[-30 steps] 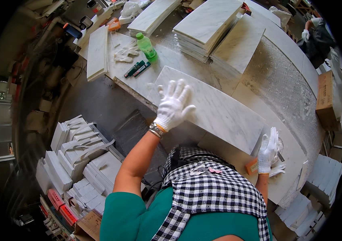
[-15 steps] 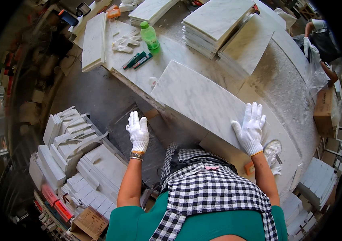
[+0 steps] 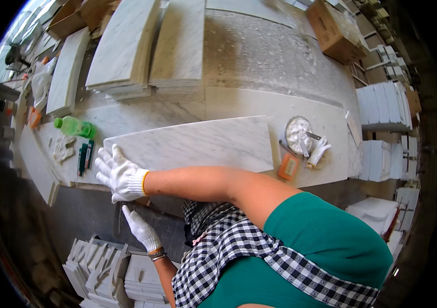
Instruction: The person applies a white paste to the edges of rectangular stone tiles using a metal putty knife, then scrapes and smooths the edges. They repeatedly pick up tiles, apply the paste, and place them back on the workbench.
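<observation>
A grey-veined white marble slab (image 3: pixel 198 143) lies flat along the near part of the worktable. My right hand (image 3: pixel 121 177), in a white knit glove, reaches across to the slab's left end. Its fingers are spread over the near left corner, and it holds nothing. Lower down, in front of the table edge, my gloved left hand (image 3: pixel 140 228) is empty with its fingers stretched out. Left of the slab lie two dark green oblong items (image 3: pixel 85 156). Beyond the slab's right end stands a round bowl (image 3: pixel 298 134) of white material with a flat metal blade across it.
Stacked marble slabs (image 3: pixel 123 43) stand at the back. A green bottle (image 3: pixel 77 127) and loose gloves (image 3: pixel 63 149) lie on the left. An orange block (image 3: pixel 288 167) sits near the bowl. Cut pieces (image 3: pixel 100 269) are piled at lower left; a cardboard box (image 3: pixel 331 32) stands far right.
My view has swung to the right. My right hand has crossed from the slab's right part to its left end. My left hand stays outstretched in front of the table.
</observation>
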Demonstrator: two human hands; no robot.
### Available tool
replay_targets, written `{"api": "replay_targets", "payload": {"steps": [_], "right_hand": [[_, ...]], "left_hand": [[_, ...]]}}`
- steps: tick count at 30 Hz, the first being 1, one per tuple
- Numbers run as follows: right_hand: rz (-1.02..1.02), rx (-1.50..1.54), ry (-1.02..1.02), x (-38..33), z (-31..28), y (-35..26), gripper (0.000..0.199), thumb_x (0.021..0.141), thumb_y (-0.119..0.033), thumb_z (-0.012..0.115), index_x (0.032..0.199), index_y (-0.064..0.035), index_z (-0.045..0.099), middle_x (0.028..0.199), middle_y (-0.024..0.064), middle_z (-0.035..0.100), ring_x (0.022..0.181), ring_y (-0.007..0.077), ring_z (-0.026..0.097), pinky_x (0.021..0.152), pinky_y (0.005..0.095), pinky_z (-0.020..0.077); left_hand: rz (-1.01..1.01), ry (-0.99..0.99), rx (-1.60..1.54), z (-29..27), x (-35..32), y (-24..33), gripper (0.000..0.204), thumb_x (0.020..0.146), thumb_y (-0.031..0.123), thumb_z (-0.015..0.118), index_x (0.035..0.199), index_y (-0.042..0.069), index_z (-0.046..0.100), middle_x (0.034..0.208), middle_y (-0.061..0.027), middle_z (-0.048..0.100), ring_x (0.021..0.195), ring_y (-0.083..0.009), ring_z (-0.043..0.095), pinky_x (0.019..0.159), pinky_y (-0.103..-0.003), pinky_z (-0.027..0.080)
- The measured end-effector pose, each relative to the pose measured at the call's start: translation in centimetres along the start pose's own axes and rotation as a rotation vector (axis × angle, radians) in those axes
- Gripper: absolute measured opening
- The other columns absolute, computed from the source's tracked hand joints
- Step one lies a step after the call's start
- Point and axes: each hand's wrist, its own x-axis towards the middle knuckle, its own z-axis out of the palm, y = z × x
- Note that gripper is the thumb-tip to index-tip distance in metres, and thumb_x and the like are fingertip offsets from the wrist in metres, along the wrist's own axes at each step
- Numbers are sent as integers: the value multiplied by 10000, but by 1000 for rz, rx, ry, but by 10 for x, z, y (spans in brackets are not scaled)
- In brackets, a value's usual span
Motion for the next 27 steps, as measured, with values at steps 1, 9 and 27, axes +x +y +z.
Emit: {"api": "replay_targets", "payload": {"steps": [1, 9, 27], "right_hand": [[-6, 8, 73, -12, 8, 2, 829, 882, -602, 625, 1503, -67, 509, 1637, 236, 335, 1537, 508, 183, 1142, 756, 189], [185, 95, -34, -172, -32, 45, 796, 935, -591, 603, 1555, -118, 445, 1685, 176, 258, 1570, 427, 145, 1188, 716, 115], [557, -109, 365, -293, -86, 118, 482, 887, -290, 718, 1296, -54, 620, 1303, 155, 611, 1224, 354, 558, 1034, 467, 478]], "left_hand": [[12, -24, -5, 0, 3, 1, 592, 1133, 344, 383, 1552, -73, 352, 1614, -195, 390, 1496, -265, 363, 1241, -381, 257], [37, -21, -274, -8, 30, 14, 646, 1137, 410, 331, 1581, -56, 285, 1634, -209, 337, 1518, -280, 331, 1259, -414, 247], [98, 108, -335, -4, 29, 79, 534, 1126, 310, 394, 1491, -77, 445, 1511, -200, 506, 1410, -279, 484, 1191, -413, 390]]}}
